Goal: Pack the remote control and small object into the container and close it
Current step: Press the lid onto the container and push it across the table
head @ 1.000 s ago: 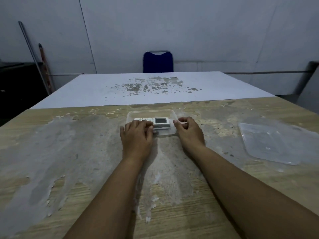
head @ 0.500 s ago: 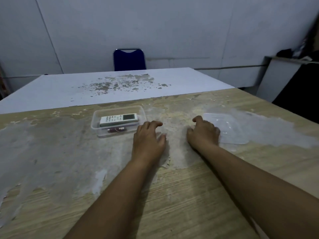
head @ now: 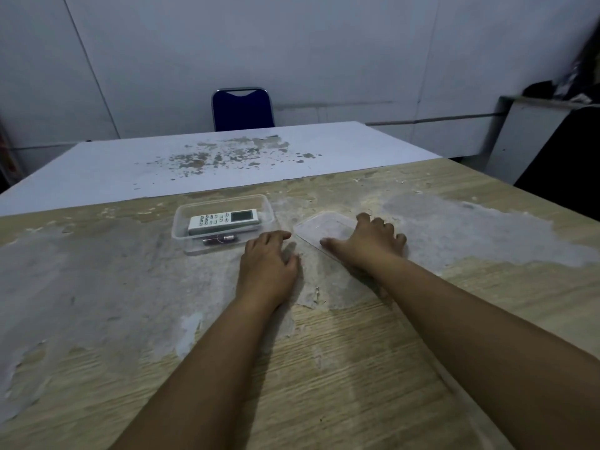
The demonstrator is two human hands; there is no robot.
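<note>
The clear plastic container (head: pixel 178 222) stands open on the worn wooden table. Inside it, the white remote control (head: pixel 224 219) lies lengthwise, and a small dark cylindrical object (head: pixel 220 239) lies in front of it. My left hand (head: pixel 268 259) rests palm down on the table just right of the container's near corner and holds nothing. The clear lid (head: pixel 324 227) lies flat to the right of the container. My right hand (head: pixel 368 243) is on the lid's right part, fingers over it and thumb at its near edge.
A white table (head: pixel 227 157) with a flaked patch adjoins the far side. A blue chair (head: pixel 243 108) stands behind it against the wall. A pale cabinet (head: pixel 532 131) and something dark stand at the right.
Both hands left the container and moved right. My right hand reached the lid and slid it left, close to the container. My left hand now rests beside the container.
</note>
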